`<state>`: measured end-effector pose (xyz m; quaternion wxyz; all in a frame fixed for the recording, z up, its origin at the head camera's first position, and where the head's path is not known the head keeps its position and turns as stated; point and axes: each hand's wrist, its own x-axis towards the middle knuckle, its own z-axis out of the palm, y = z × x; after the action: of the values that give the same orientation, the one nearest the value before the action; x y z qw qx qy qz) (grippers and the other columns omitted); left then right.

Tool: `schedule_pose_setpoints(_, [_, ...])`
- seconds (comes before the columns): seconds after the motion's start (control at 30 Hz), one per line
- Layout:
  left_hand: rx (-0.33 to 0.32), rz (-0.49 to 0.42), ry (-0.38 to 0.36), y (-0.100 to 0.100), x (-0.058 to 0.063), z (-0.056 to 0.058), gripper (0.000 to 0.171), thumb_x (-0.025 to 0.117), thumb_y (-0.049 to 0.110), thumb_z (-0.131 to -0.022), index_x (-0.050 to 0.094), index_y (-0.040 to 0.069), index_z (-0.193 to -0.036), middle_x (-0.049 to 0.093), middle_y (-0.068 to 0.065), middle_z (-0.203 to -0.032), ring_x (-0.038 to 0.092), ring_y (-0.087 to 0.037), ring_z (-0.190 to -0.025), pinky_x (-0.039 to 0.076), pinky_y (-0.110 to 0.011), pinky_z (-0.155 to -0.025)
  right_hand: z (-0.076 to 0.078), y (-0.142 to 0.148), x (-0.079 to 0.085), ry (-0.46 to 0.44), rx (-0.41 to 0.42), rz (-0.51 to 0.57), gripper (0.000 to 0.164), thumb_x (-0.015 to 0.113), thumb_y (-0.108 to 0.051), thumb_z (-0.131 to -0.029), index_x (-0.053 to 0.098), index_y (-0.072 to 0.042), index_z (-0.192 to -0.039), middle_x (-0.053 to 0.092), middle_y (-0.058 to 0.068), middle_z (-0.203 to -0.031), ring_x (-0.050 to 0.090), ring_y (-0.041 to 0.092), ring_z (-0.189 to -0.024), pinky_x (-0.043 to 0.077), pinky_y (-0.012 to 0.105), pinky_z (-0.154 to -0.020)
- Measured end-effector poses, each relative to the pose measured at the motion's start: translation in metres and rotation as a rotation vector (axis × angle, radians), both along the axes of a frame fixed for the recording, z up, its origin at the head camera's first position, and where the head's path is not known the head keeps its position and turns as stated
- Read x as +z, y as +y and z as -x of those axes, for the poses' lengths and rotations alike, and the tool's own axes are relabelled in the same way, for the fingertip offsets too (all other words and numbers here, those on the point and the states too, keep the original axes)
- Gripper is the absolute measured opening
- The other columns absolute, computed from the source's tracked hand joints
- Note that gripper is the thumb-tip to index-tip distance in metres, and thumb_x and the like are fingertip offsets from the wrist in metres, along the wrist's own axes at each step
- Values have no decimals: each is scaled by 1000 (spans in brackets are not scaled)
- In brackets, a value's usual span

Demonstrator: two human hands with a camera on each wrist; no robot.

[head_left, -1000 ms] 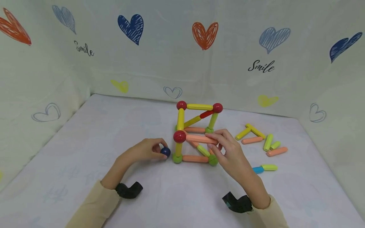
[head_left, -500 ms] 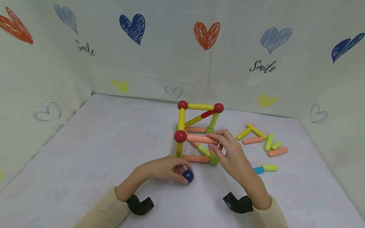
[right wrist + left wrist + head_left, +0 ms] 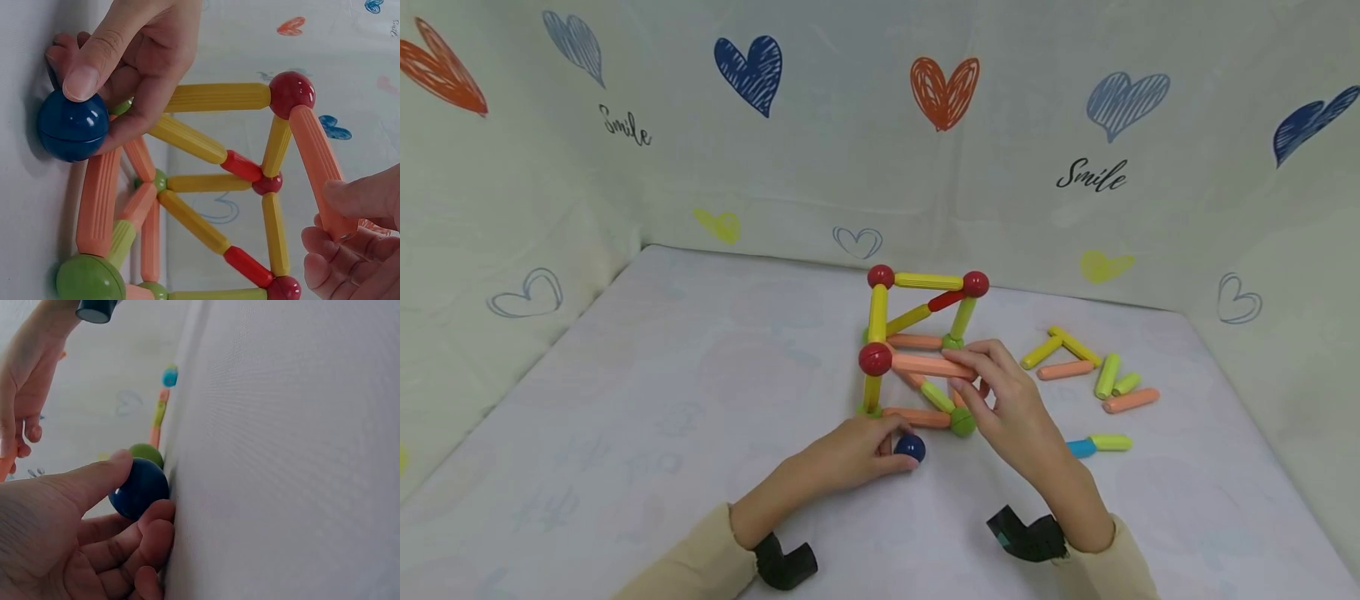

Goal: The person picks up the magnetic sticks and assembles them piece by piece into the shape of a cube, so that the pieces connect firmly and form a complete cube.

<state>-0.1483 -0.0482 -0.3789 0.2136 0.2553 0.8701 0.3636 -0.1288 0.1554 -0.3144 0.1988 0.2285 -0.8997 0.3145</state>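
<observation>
My left hand [image 3: 853, 457] pinches a dark blue ball [image 3: 911, 448] between thumb and fingers, low over the table in front of a frame of rods and balls. My right hand [image 3: 1011, 408] pinches the free end of an orange rod [image 3: 925, 365]. That rod's other end meets a red ball [image 3: 876, 359] at the frame's upper front left corner. Below, a green ball [image 3: 962, 422] marks the lower front right corner. In the right wrist view, the blue ball [image 3: 72, 125] overlaps a lower orange rod [image 3: 99, 200]. Left fingers partly hide the lower front left corner.
Right of the frame lie several loose rods, among them yellow ones [image 3: 1041, 352], orange ones [image 3: 1131, 401] and green ones [image 3: 1107, 375]. Nearer, a blue rod [image 3: 1081, 448] lies end to end with a green rod [image 3: 1111, 442]. A white cloth backdrop [image 3: 850, 150] rises behind the table.
My left hand has carried the blue ball from the frame's left side round to its front, rightward and nearer me, then slightly back up. My right hand has stayed on the orange rod.
</observation>
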Motion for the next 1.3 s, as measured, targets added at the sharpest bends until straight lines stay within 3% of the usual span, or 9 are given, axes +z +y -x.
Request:
schedule_pose_setpoints(0.27, [-23,21,66,1,9,-6,48,66,38,-84,52,23,-128,46,5,-68,44,-8,-60,34,-19,-50,1,0,-1,20,4,1,35,70,-6,-81,63,-7,-115,55,2,-105,43,4,-72,43,17,-58])
schedule_pose_setpoints(0.43, [-28,-26,202,0,34,-15,39,64,30,-88,56,26,-126,52,10,-70,47,-4,-62,42,-16,-54,1,-1,-2,35,13,20,34,70,-4,-80,61,-7,-113,55,3,-104,43,4,-70,44,18,-57])
schedule_pose_setpoints(0.63, [97,-262,481,-13,66,-21,19,66,21,-86,64,15,-105,58,10,-74,51,-2,-68,49,-17,-63,0,-2,0,14,-6,16,35,70,-5,-80,61,-8,-114,55,4,-104,44,5,-70,44,17,-58])
schedule_pose_setpoints(0.73, [175,-352,611,-22,72,-17,20,67,16,-86,63,12,-105,56,7,-75,50,-4,-70,49,-19,-64,-1,-2,1,3,-15,8,34,70,-6,-81,61,-8,-114,55,3,-105,44,5,-71,44,16,-58])
schedule_pose_setpoints(0.8, [237,-361,646,-27,73,-12,24,67,16,-85,62,13,-109,53,5,-79,49,-8,-73,47,-20,-64,-1,-2,1,0,-19,4,35,70,-6,-81,61,-9,-114,55,3,-105,44,5,-71,44,16,-58])
schedule_pose_setpoints(0.87, [289,-333,628,-30,71,-7,31,68,19,-85,60,15,-114,51,3,-87,49,-10,-78,47,-22,-65,-1,-2,1,0,-18,4,34,70,-6,-81,61,-8,-114,55,3,-105,44,5,-71,44,16,-58])
schedule_pose_setpoints(0.93, [311,-299,558,-31,67,-1,37,69,23,-84,58,18,-120,49,0,-96,48,-14,-86,46,-26,-70,-1,-2,2,0,-18,2,34,70,-5,-81,61,-8,-114,55,3,-105,44,5,-71,44,17,-58])
schedule_pose_setpoints(1.07, [295,-270,383,-29,58,6,45,67,32,-85,54,25,-127,48,-1,-112,46,-17,-102,46,-34,-80,-1,-2,2,6,-14,2,34,70,-4,-80,61,-7,-113,55,4,-105,45,5,-73,45,17,-59])
schedule_pose_setpoints(1.3, [230,-400,267,-21,46,19,39,66,26,-86,53,19,-121,59,-1,-115,54,-17,-100,50,-38,-85,-2,-2,3,12,-6,8,34,70,-5,-81,61,-8,-113,55,3,-104,46,5,-75,45,16,-60])
